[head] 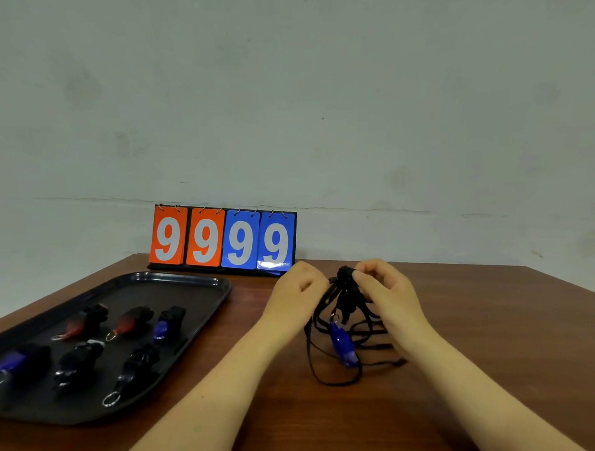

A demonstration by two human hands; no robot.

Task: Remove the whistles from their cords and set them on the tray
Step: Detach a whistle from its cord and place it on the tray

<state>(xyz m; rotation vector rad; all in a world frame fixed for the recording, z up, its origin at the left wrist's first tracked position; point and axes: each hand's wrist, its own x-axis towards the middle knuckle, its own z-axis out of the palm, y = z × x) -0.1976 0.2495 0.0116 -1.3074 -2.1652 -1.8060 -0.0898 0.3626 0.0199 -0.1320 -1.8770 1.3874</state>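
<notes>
1. Right of centre in the frame, the right hand has its fingers curled, pinching the top of a bunch of thin black cords raised above the brown wooden table.
2. The left hand, just left of the bunch, is curled into a loose fist; its fingertips are hidden, so I cannot tell whether it holds a cord.
3. A translucent blue plastic whistle hangs from the cords by a small metal ring, below and between both hands, its lower end near the table.
4. In the lower left, a black rectangular plastic tray holds seven loose whistles, red, blue and black.
5. Behind the tray stands a flip scoreboard showing 9 9 9 9 in orange and blue.
</notes>
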